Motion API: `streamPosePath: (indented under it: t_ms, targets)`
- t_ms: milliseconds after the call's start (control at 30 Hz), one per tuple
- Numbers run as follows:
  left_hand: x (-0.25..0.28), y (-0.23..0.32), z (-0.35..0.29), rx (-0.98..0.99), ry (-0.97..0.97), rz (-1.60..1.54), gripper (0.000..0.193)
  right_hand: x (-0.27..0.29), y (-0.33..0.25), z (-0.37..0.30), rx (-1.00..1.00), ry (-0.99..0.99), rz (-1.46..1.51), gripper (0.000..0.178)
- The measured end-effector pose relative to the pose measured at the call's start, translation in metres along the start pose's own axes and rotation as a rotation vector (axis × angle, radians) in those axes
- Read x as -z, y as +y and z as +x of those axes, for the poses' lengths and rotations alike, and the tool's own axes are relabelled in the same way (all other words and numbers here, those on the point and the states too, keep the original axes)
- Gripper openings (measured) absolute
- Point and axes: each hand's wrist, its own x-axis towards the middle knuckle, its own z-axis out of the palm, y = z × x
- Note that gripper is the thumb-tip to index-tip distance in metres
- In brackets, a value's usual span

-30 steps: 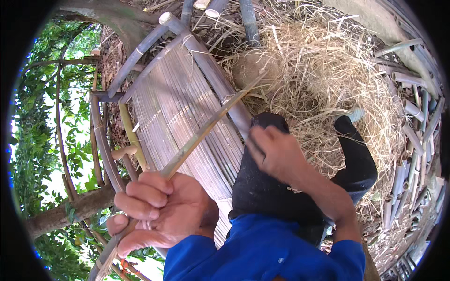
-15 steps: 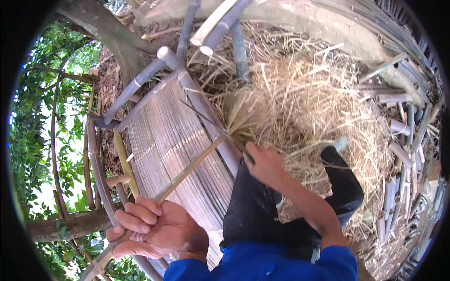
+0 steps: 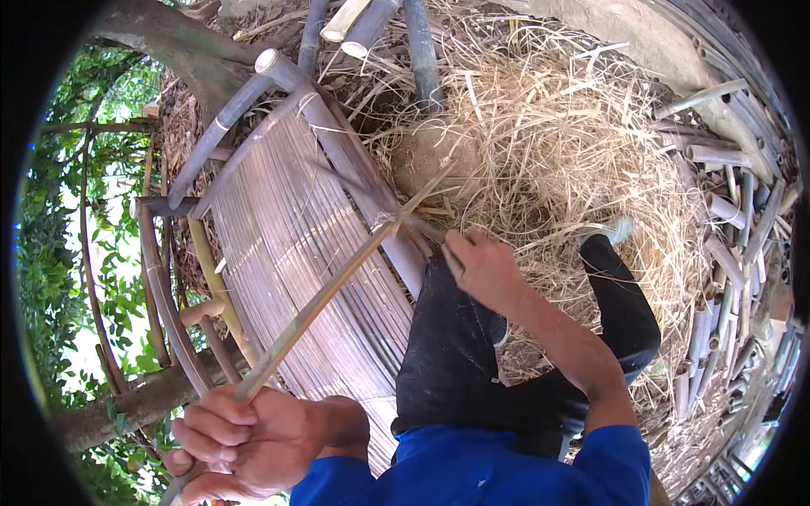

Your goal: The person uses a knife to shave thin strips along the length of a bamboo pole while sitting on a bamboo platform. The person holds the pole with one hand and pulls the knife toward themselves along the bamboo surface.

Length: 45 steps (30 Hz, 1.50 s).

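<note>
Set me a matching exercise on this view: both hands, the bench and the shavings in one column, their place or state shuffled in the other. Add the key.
Column one
1. left hand
2. right hand
3. bench
4. shavings

Column two
A. pale, loose and strewn to the right of the bench
B. gripping the knife that crosses the strip
C. curled around the long strip
D. topped with narrow slats laid side by side

Right pairs: 1-C, 2-B, 3-D, 4-A
</note>
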Motion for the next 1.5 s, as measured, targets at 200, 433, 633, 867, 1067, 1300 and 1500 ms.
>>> streamPosePath:
  t_ms: [200,433,633,867,1067,1300,1500]
  targets:
    - [0.015,-0.001,0.023,0.049,-0.092,-0.079,0.045,-0.07,0.125,0.009,-0.243,-0.168,0.001,0.024]
    - [0.028,-0.004,0.043,0.036,-0.145,-0.075,0.047,-0.109,0.218,-0.001,-0.525,-0.168,-0.062,0.027]
    - [0.016,-0.003,0.043,0.068,-0.055,-0.04,0.038,-0.091,0.162,0.007,-0.545,-0.188,0.075,0.034]
    - [-0.012,-0.014,0.022,-0.086,-0.137,0.173,0.035,-0.002,0.017,-0.008,-0.303,-0.071,0.194,0.024]
    - [-0.041,-0.01,-0.006,-0.151,0.136,0.313,0.035,0.065,-0.114,-0.032,0.068,0.045,0.136,0.02]
    - [-0.032,-0.003,-0.015,-0.135,0.139,0.393,0.039,0.058,-0.115,-0.04,0.224,0.047,0.144,0.033]
    - [-0.03,-0.004,-0.015,-0.181,0.15,0.342,0.029,0.048,-0.101,-0.043,0.049,-0.025,0.052,0.03]
